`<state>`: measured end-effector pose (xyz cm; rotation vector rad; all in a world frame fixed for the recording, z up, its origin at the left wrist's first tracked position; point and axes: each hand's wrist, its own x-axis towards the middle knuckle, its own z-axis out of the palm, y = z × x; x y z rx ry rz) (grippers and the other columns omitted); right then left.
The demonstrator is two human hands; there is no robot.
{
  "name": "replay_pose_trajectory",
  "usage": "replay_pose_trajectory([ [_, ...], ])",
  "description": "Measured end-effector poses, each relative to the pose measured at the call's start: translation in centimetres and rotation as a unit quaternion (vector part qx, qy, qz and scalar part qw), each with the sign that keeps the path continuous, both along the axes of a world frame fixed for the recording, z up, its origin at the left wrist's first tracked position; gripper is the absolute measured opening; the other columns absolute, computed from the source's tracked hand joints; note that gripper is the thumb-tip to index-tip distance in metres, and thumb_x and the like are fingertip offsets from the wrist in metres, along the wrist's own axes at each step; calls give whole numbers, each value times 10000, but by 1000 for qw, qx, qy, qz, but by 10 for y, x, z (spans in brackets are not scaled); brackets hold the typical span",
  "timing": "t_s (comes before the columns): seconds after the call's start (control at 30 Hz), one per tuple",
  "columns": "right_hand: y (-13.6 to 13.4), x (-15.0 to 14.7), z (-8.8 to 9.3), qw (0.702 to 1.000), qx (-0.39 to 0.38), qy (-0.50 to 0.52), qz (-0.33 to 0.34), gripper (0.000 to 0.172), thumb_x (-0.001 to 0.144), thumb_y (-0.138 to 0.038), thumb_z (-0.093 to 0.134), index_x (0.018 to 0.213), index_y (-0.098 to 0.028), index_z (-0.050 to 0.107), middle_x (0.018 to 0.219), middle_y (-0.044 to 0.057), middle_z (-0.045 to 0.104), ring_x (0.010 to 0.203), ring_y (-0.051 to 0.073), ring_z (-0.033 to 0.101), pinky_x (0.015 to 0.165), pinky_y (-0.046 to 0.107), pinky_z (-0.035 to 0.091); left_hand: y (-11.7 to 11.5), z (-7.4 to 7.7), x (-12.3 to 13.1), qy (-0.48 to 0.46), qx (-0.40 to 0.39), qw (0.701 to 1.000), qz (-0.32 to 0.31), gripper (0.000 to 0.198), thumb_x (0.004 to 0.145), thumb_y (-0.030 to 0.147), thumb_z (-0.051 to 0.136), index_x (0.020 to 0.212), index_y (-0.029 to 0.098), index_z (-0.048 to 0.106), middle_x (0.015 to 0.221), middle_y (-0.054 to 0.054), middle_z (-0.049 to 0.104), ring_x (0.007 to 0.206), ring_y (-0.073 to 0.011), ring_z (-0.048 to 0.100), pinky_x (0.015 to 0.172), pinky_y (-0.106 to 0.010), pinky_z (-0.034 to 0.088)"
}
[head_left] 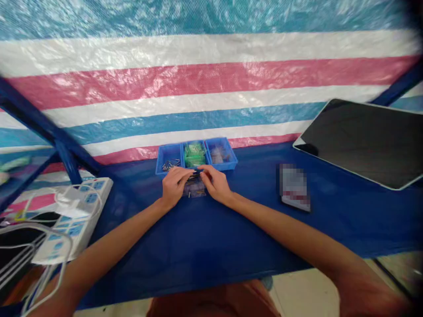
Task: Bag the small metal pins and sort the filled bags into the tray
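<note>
My left hand (173, 186) and my right hand (216, 182) meet at the front of the blue bins, palms facing down and inward. Each has thumb and fingers drawn together at the edge of a small clear plastic bag (197, 192) between them. Thin metal pieces show in or under the bag; the exact finger contact is blurred. Just behind my left hand, the left blue bin (160, 159) has several small metal pins (171, 164) in it. Green packets (194, 155) fill the middle bin. Clear little bags (219, 155) lie in the right one.
A white power strip (81, 220) with tangled white cables lies at left beside a blue metal frame (67, 160). On the right of the blue tabletop (198, 246) are a pixelated handheld device (294, 187) and a large dark-screened panel (366, 141). Striped sheeting (211, 79) hangs behind.
</note>
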<state>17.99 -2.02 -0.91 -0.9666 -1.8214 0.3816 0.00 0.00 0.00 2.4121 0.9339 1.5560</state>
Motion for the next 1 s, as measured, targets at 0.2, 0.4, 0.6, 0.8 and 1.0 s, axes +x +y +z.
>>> replay_pose_trajectory([
  [0.2, 4, 0, -2, 999, 28, -6, 18, 201, 926, -232, 437, 1049, -172, 585, 944, 69, 656, 832, 165, 610, 775, 281, 476, -2, -3, -1, -13, -42, 999, 16, 188, 908, 215, 497, 1010, 186, 652, 631, 14, 616, 665, -121, 574, 753, -274, 454],
  [0.4, 5, -1, -2, 998, 43, -20, 46, 199, 923, -271, 468, 1050, -181, 592, 894, 63, 647, 786, 158, 604, 733, 273, 484, -3, -7, -2, -13, -71, 997, 29, 235, 924, 261, 464, 1088, 195, 620, 568, 35, 582, 604, -117, 570, 742, -262, 453],
  [0.6, 6, -1, -3, 996, 60, -25, 59, 193, 926, -295, 471, 997, -179, 608, 837, 53, 631, 746, 153, 585, 696, 267, 474, -2, -9, -2, -6, -84, 996, 4, 250, 931, 270, 449, 1107, 196, 610, 481, 59, 520, 514, -106, 533, 698, -250, 458],
  [0.8, 4, 0, -1, 995, 64, -29, 65, 198, 931, -294, 463, 923, -168, 616, 788, 46, 603, 707, 144, 558, 664, 258, 452, -3, -8, -4, -3, -83, 997, -8, 258, 931, 268, 447, 1123, 192, 603, 477, 57, 519, 537, -111, 548, 713, -260, 467],
  [1.0, 2, 0, 1, 997, 54, -14, 46, 254, 950, -298, 413, 841, -166, 601, 752, 42, 587, 698, 145, 549, 667, 263, 435, -4, -1, -2, 12, -34, 999, 13, 201, 875, 294, 551, 1018, 179, 633, 813, -35, 664, 775, -148, 602, 786, -301, 464],
])
